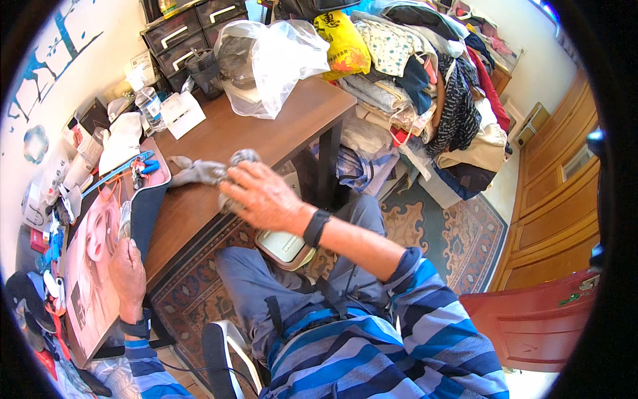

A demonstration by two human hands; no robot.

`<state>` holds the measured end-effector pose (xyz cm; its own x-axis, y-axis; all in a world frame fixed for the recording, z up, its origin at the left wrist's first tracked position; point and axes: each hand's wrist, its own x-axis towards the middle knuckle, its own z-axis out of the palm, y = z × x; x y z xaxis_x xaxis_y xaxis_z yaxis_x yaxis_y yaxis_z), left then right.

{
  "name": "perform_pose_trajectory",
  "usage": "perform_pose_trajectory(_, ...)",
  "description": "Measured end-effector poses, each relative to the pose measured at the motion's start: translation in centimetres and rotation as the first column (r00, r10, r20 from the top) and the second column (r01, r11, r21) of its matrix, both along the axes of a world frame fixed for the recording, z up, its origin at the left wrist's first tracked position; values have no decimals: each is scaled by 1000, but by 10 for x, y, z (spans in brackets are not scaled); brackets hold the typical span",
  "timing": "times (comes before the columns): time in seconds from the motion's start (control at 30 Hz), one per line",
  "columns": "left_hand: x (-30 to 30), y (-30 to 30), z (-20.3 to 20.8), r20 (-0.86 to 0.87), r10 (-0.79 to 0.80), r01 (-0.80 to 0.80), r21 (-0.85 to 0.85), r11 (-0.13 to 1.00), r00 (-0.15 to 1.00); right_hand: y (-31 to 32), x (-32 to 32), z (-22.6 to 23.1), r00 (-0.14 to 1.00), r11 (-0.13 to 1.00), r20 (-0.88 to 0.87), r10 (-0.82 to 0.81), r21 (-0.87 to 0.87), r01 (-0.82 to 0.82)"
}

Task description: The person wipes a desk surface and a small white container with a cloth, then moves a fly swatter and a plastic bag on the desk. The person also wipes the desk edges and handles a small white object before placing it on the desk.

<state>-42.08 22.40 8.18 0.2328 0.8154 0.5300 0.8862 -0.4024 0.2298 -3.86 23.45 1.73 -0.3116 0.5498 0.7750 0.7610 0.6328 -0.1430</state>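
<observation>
My left hand (128,274) is closed on the near edge of a desk mat (90,266) printed with a pink portrait. Part of that mat is lifted and curls over, showing its dark underside (147,209). Over the brown wooden table (199,149), my right hand (262,196) grips a crumpled grey cloth (199,173), slightly smeared by motion. One end of the cloth trails left toward the mat. A blue-handled tool (151,166) and thin orange cords rest on the mat's far end.
At the table's back are a clear plastic bag (286,60), a dark cup (205,72), a bottle (150,108) and a white box (183,114). Black drawers (174,40) stand behind. Clothes (458,100) are heaped at right. A white-lidded bin (286,247) sits between my legs.
</observation>
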Motion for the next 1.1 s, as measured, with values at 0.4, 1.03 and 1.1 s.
perform_pose_trajectory(0.4,14,-17,-5,-219,-21,22,2,1000,975,24,164,8,959,961,185,-217,-133,243)
perform_pose_trajectory(1.03,22,-22,-29,-485,75,12,174,985,872,39,193,-2,951,970,213,-225,-44,239)
perform_pose_trajectory(1.1,22,-23,-31,-468,74,14,182,983,881,38,192,-4,952,968,204,-227,-56,243)
